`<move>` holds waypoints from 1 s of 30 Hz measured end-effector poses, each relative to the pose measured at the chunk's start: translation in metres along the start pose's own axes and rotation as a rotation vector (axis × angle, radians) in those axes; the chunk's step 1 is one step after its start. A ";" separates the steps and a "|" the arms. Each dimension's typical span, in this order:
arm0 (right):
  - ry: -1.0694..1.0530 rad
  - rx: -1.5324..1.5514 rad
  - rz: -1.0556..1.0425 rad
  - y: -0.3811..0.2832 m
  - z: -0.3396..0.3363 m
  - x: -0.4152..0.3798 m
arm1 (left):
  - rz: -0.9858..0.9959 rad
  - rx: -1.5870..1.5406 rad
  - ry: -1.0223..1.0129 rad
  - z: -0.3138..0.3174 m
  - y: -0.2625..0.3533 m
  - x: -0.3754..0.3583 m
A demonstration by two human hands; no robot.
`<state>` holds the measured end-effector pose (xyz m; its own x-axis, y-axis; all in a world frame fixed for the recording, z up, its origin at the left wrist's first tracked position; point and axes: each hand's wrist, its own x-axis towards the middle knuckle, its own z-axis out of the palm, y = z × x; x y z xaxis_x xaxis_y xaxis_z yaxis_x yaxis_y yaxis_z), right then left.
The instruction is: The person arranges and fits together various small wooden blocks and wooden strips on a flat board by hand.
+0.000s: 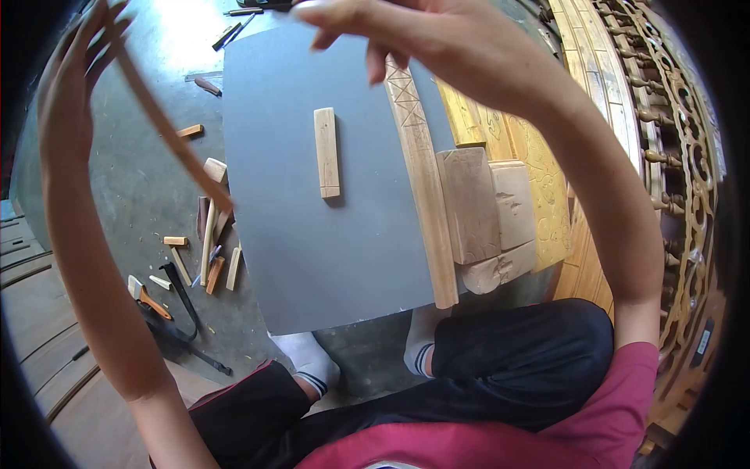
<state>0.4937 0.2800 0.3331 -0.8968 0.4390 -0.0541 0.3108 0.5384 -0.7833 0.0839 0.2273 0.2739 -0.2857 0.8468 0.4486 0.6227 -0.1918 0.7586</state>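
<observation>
A thin wooden strip (168, 129) is being pinched by the left hand (74, 86) left of the grey board (312, 250), whose edge is being gripped by the right hand (391, 31).

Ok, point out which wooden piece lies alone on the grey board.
The small light wood block, lying lengthwise mid-board. The carved strip lies along the grey board's right edge; the chunky blocks sit beyond it.

Single head view, fisheye, dark vignette at edges. Looks steeply down from above seated person's lap onto grey board (328, 234) and floor (133, 180). Close range: raised arms fill both sides, knees at bottom edge.
</observation>
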 end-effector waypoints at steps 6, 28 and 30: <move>-0.027 0.314 0.084 -0.007 0.000 0.006 | -0.172 -0.596 0.014 0.141 0.139 -0.027; 0.219 -0.327 0.542 0.150 0.004 0.013 | 0.170 0.135 -0.454 0.210 0.110 -0.157; 0.243 -0.289 0.533 0.149 0.004 0.013 | 0.160 0.144 -0.447 0.207 0.109 -0.156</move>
<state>0.5275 0.3630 0.2135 -0.5102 0.8311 -0.2212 0.7960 0.3589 -0.4875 0.3473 0.1772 0.1886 0.1422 0.9482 0.2840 0.7367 -0.2930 0.6095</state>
